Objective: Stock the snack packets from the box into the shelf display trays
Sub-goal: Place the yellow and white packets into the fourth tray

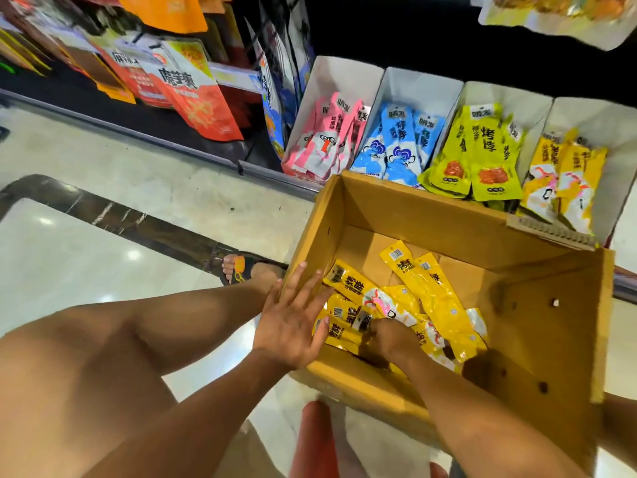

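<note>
1. Yellow packets [436,298]: loose heap on box [431,215] floor, beneath right hand [387,334], fingers curled round a few; slick film may slip on lifting.
2. Left hand [293,319]: spread flat beside the grip, against box wall.
3. Yellow tray [593,115]: beyond the grip; neighbouring colours invite misfiling.

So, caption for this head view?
Left hand open, right hand gripping yellow snack packets in a box by shelf trays.

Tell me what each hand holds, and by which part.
The left hand holds nothing; its straight fingers lie over the box wall. The right hand curls round packets in the box; the gripped part is hidden.
</note>
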A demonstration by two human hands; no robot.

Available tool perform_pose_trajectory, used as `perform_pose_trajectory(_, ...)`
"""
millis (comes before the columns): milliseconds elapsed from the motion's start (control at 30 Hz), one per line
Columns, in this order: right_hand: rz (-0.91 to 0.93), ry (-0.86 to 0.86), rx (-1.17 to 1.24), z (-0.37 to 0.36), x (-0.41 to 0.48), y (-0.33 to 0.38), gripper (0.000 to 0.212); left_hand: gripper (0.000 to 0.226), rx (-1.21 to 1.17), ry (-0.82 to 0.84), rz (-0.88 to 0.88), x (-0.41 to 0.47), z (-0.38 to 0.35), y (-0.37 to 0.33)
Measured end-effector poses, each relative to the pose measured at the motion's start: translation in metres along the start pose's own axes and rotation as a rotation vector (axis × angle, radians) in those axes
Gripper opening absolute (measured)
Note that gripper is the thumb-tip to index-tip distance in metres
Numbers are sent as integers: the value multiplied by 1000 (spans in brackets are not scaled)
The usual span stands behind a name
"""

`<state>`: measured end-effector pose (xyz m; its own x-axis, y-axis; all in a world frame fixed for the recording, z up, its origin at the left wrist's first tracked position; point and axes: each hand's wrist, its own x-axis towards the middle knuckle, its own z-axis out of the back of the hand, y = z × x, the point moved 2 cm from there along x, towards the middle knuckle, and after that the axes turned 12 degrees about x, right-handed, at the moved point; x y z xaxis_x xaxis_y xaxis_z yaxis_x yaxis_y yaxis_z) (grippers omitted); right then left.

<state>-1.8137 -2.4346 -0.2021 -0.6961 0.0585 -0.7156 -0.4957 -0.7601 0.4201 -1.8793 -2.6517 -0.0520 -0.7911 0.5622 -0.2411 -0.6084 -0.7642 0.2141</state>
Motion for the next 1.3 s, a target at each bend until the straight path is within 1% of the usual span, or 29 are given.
perform_pose_trajectory(33,-3,-7,4,-1,0,0,11,60,-8,0,3,0,1,0)
perform_pose_trajectory(67,-14,-4,27,-2,0,-1,11,59,-18,2,4,0,2,0)
perform_pose_trajectory(167,-8,-15,99,5,-2,-6,17,58,-39,4,7,-1,2,0)
perform_pose_trajectory(267,18,-74,152,25,-12,-6,16,58,-67,-20,2,-2,2,0)
perform_pose_trajectory(367,-22,-132,241,46,-24,-11,15,58,-111,-49,3,-3,-1,1)
perform_pose_trajectory(433,-36,-163,312,59,-32,-15,9,58,-119,-45,-1,-2,-3,1)
perform_pose_trajectory(467,-42,-185,366,65,-37,-16,11,59,-124,-36,-7,-2,-4,1)
perform_pose_trajectory(533,-53,-244,517,79,-50,-14,27,62,-163,-6,-13,-1,-2,2)
perform_pose_trajectory(567,-64,-269,620,88,-59,-9,27,64,-195,26,-13,0,0,3)
perform_pose_trajectory(633,-101,-283,834,102,-76,0,13,62,-268,92,-1,3,9,4)
perform_pose_trajectory(700,-100,-270,977,115,-92,10,6,58,-378,100,19,6,24,1)
perform_pose_trajectory(800,-44,-315,1102,131,-107,24,11,67,-592,0,68,9,47,-10)
perform_pose_trajectory(867,5,-358,1168,137,-115,33,18,63,-794,-37,116,8,63,-19)
perform_pose_trajectory(900,29,-376,1189,139,-120,39,21,57,-929,-6,131,7,70,-25)
perform_pose_trajectory(933,51,-395,1192,140,-123,44,21,50,-1081,51,140,7,77,-31)
perform_pose_trajectory(1000,109,-432,1157,138,-128,54,20,43,-1333,149,151,10,86,-43)
perform_pose_trajectory(1100,208,-513,1006,133,-135,69,5,31,-1521,233,219,14,87,-52)
perform_pose_trajectory(1133,255,-540,935,131,-137,73,7,27,-1573,256,243,14,86,-52)
perform_pose_trajectory(1200,331,-551,814,127,-144,83,16,26,-1687,290,279,13,86,-51)
perform_pose_trajectory(1300,384,-493,691,119,-152,94,13,36,-1833,333,285,14,79,-45)
